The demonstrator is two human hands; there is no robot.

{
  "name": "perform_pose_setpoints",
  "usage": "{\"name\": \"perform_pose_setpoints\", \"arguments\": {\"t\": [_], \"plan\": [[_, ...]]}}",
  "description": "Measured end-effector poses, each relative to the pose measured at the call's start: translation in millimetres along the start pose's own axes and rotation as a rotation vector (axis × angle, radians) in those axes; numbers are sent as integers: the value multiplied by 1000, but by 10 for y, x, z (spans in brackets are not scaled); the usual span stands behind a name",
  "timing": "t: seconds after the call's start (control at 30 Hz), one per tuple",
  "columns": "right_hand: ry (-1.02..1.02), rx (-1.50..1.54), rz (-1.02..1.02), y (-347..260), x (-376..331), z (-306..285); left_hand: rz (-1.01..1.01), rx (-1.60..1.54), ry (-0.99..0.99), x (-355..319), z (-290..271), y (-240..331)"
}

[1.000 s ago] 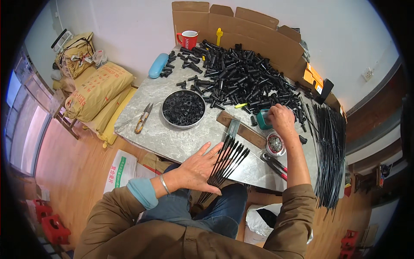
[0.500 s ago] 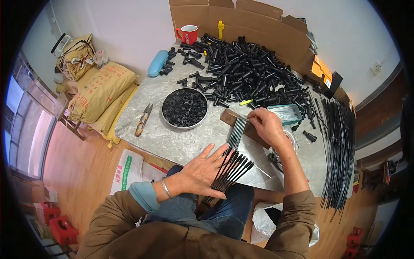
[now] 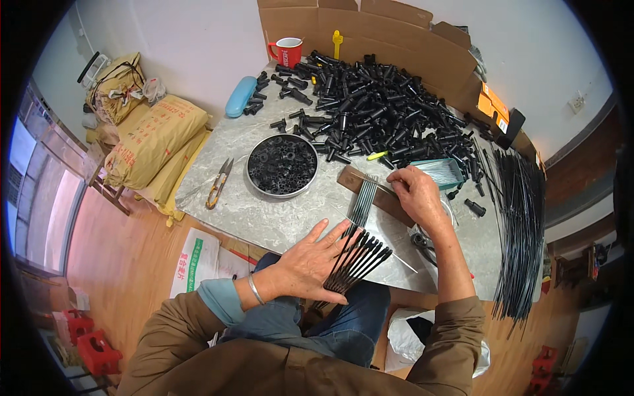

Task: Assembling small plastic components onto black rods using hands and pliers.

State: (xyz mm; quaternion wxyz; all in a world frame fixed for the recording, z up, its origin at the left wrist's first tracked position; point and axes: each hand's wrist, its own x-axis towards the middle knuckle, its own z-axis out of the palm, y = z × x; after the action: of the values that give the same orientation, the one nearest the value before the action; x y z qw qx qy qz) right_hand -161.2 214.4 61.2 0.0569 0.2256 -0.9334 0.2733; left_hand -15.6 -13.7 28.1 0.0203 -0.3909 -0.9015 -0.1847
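Fingers spread, my left hand (image 3: 300,267) lies against a fanned row of thin rods with thick black ends (image 3: 362,259), its thumb stretched along their near side. The rods' greenish-grey shafts run away from me and rest across a brown wooden block (image 3: 395,210). Over that block my right hand (image 3: 421,197) is closed in a pinch on a thin metal rod (image 3: 371,179), which lies crosswise over the shafts. Another thin pale rod (image 3: 404,263) sticks out to the right of the black ends, near the table's edge.
A round tin (image 3: 282,166) of small black rings and scissors (image 3: 219,185) are on the left. Behind lies a heap of black plastic fittings (image 3: 389,109). A green tray (image 3: 436,173) of thin pins stands by my right hand. Long dark rods (image 3: 518,231) overhang the right edge.
My right hand has shifted slightly right, away from the rod shafts on the block. My left hand has stayed nearly still on the rods.
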Motion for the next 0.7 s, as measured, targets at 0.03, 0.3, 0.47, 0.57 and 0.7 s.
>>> {"name": "perform_pose_setpoints", "arguments": {"t": [0.03, 0.3, 0.47, 0.57, 0.7], "plan": [[9, -6, -16, -13, -2, 9, -9, 13, -6, -1, -7, 4], [28, -31, -13, -46, -10, 46, 7, 2, 7, 1, 24, -10], [100, -254, -187, -68, 51, 73, 0, 0, -3, 12, -1, 2], [81, -229, -205, -95, 114, 101, -2, -19, 6, 1, 3, -1], [21, -219, -141, -110, 142, 115, 2, -13, 0, -8, 2, 6]]}}
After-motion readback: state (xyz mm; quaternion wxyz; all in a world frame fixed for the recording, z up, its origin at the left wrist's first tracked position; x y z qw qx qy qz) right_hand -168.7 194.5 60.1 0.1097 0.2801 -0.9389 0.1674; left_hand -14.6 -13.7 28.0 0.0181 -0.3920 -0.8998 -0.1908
